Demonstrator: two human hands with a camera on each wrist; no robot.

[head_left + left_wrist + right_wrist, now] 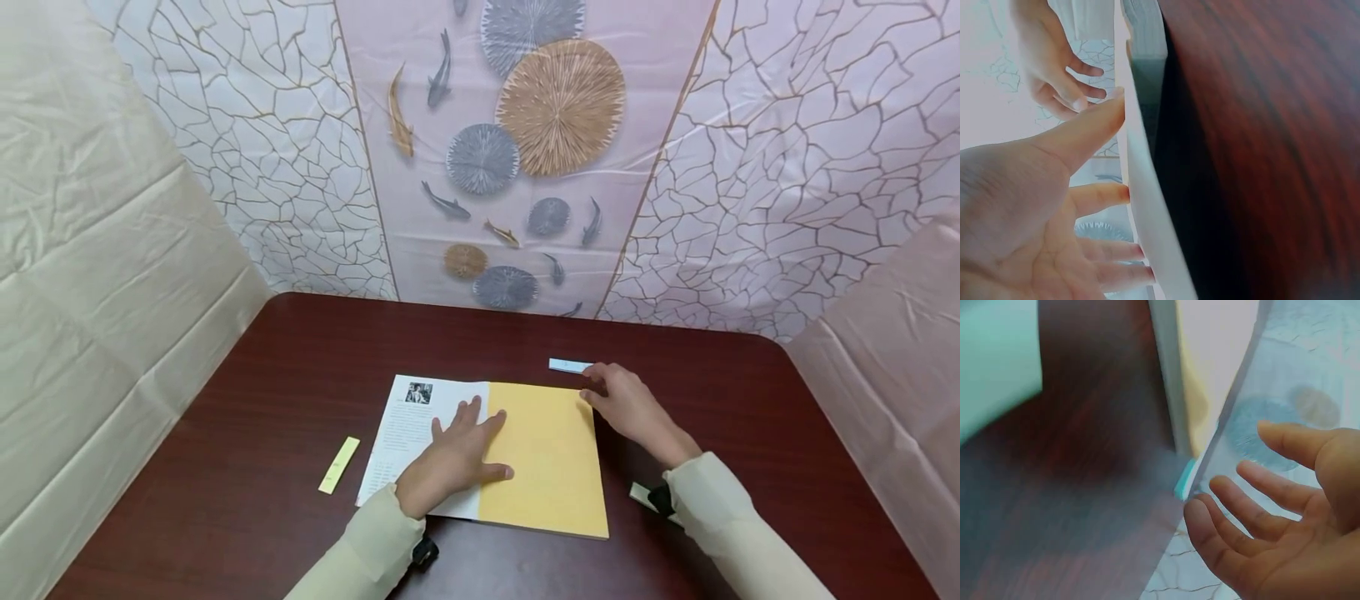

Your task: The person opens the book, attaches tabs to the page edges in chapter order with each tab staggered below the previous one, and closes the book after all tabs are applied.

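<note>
A book lies open on the table, with a white printed flap (390, 442) bearing a small photo on the left and a plain yellow page (551, 467) on the right. My left hand (459, 454) rests across the fold, fingers spread, thumb on the yellow page. Above the book's top right corner hovers my right hand (633, 408), its fingers loosely bent. Just beyond those fingertips is a light blue strip (567, 365), its right end hidden by them. In the right wrist view the right hand (1272, 531) holds nothing, and the blue strip (1185, 480) shows near its fingertips.
A yellow strip (339, 465) lies left of the book. Partly under my right wrist is a pale green strip (642, 493). The dark red-brown table (247, 400) ends at a patterned cloth backdrop (300, 167), with plain cloth on both sides.
</note>
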